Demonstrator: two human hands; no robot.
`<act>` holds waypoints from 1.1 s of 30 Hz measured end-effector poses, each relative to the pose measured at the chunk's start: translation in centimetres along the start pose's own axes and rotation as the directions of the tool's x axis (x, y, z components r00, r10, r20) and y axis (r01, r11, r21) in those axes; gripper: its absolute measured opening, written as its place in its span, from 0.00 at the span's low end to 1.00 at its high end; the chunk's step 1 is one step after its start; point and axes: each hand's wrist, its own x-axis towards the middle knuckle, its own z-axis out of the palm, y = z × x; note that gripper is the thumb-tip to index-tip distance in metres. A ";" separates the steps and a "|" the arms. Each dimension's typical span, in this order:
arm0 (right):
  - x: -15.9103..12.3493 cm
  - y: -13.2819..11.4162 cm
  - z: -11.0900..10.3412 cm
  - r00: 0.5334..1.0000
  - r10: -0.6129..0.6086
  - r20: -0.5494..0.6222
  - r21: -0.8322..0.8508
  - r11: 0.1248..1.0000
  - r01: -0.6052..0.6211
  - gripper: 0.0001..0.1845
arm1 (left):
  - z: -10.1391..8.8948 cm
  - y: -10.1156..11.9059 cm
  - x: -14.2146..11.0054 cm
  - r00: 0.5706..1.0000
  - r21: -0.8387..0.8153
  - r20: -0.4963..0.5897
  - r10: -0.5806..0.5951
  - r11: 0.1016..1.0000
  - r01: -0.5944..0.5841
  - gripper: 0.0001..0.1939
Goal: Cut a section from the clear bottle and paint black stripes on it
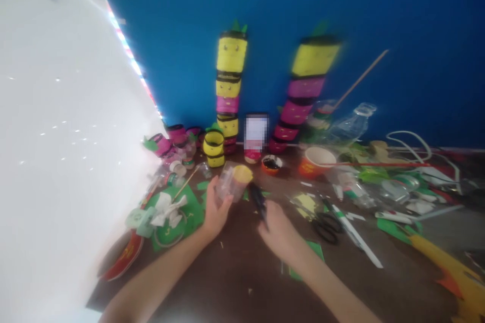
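My left hand [215,213] is closed round a small clear plastic cup [232,181] with a yellow band at its far end, held tilted above the brown table [235,272]. My right hand [279,232] is closed on a thin black tool [258,201], its tip pointing up toward the cup's yellow end. The tool's kind is too blurred to name. Both forearms reach in from the bottom edge.
Two stacks of yellow and pink decorated cups [229,86] [303,93] lean on the blue wall. Black scissors [326,224], a white marker [354,234], green paper scraps [174,214], a red bowl [316,160], a clear bottle [350,123] and a yellow glue gun [450,275] crowd the table. A white board [56,136] fills the left.
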 end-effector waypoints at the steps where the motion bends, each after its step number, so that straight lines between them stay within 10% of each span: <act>1: 0.1 0.4 -0.2 1.000 0.015 -0.012 0.007 1.000 -0.015 0.17 | 0.0 -0.1 0.0 1.000 -0.005 0.002 -0.004 1.000 0.004 0.31; 5: -0.3 2.2 -2.4 0.985 0.150 -0.085 0.269 0.955 -0.123 0.16 | -0.2 -0.2 0.0 1.000 -0.025 0.014 0.005 1.000 -0.004 0.29; 10: -1.6 3.0 -4.2 0.950 0.307 0.050 0.873 0.449 -0.191 0.17 | -0.3 -0.4 -0.2 0.997 -0.075 0.079 -0.016 0.997 0.022 0.30; 17: -2.1 4.4 -3.2 0.940 0.294 0.173 0.962 0.154 -0.225 0.13 | -0.3 -0.4 -0.2 0.995 -0.076 0.097 -0.031 0.996 0.038 0.30; 20: -2.3 4.8 -3.4 0.960 0.251 0.123 0.944 0.268 -0.192 0.15 | -0.3 -0.5 -0.2 0.994 -0.061 0.105 -0.038 0.997 0.044 0.30; 26: -2.9 6.3 -6.1 0.970 0.197 -0.140 0.289 0.945 -0.151 0.26 | -0.6 0.0 -0.2 0.994 0.082 0.110 -0.006 0.997 -0.003 0.27; 33: -6.5 11.4 -8.9 0.907 0.347 -0.240 -0.254 0.879 -0.403 0.30 | -0.4 -0.1 -0.1 0.987 0.068 0.152 0.043 0.996 -0.054 0.26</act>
